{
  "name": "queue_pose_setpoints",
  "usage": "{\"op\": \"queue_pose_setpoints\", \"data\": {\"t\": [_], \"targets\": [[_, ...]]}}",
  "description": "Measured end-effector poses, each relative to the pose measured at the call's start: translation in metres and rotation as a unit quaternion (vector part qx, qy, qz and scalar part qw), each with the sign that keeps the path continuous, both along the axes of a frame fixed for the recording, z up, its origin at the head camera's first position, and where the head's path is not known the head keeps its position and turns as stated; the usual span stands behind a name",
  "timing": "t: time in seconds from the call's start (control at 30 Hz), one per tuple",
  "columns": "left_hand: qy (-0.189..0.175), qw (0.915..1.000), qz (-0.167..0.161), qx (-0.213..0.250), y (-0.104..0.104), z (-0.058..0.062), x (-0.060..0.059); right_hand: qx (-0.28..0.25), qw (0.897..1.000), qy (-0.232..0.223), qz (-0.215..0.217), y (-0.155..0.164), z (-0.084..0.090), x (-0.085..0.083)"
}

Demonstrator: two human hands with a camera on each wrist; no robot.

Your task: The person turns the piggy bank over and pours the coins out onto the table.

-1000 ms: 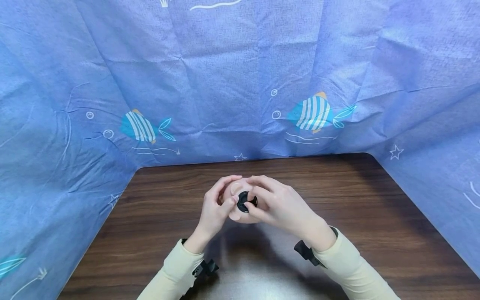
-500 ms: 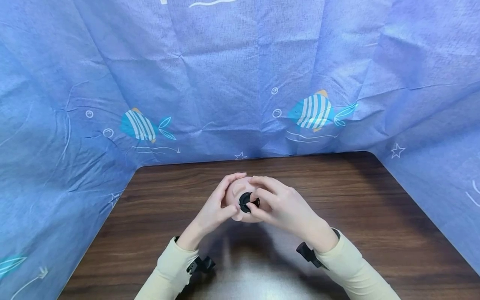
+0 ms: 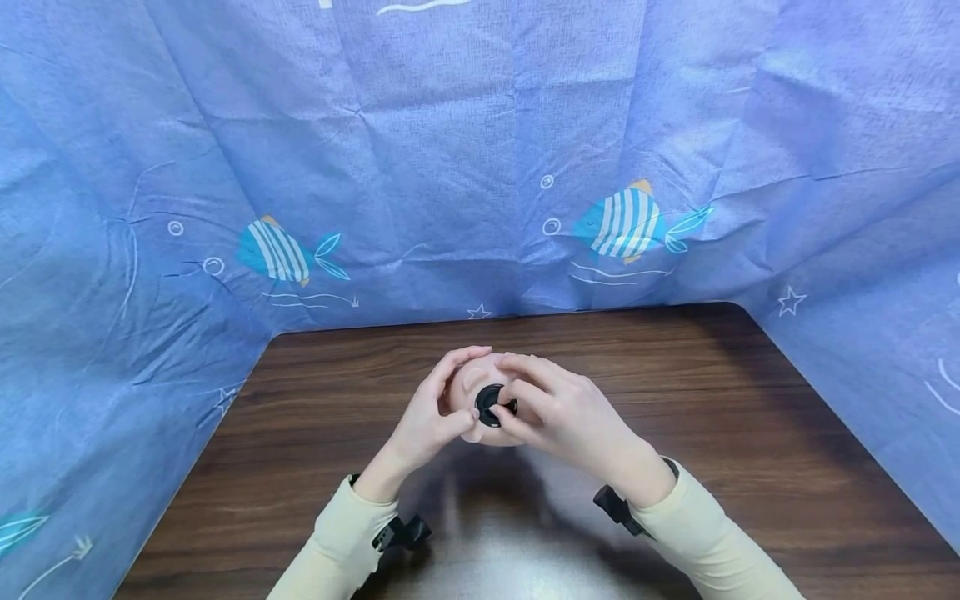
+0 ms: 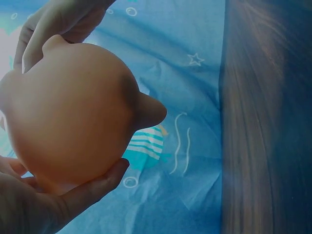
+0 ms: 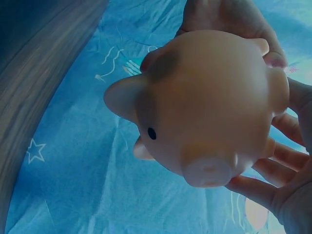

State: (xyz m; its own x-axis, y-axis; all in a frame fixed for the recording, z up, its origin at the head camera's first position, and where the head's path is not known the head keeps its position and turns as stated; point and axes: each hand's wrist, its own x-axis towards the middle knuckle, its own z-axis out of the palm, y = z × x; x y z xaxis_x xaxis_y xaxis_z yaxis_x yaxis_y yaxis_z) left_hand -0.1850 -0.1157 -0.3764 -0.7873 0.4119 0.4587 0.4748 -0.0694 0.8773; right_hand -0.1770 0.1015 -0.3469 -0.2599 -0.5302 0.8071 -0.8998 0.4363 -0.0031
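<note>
Piggy bank [image 5: 209, 107] in left grip [image 3: 424, 415]

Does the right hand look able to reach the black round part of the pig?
Probably yes: the right hand apparently touches the black round part, and the left hand holds the pig, leaving that part mostly uncovered.

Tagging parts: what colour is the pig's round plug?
The plug is black, clearest in the head view.

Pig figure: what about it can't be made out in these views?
Head: part of the black plug, covered by the right hand.
Left wrist: the black plug, hidden behind the body of the pig figure.
Right wrist: the second eye, hidden by the pig figure's own curve.
</note>
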Motion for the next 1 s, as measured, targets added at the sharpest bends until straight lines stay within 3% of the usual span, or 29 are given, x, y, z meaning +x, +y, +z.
{"op": "queue_pose_setpoints", "data": {"t": [0.2,0.47,0.67,1.0], "targets": [[-0.007,0.9998,0.01,-0.016,-0.003,0.003,0.001,0.004,1.0,0.006,0.004,-0.002,0.002,0.001],[-0.023,0.9969,0.04,-0.064,-0.003,0.005,-0.001,0.079,0.997,-0.005,0.025,-0.004,0.007,-0.001],[-0.013,0.9964,0.055,-0.062,-0.005,0.003,-0.002,0.107,0.994,0.007,-0.031,-0.011,0.0,0.004],[-0.01,0.9943,0.09,-0.057,-0.002,0.003,-0.001,0.047,0.994,0.009,-0.093,-0.018,-0.008,0.011]]}}
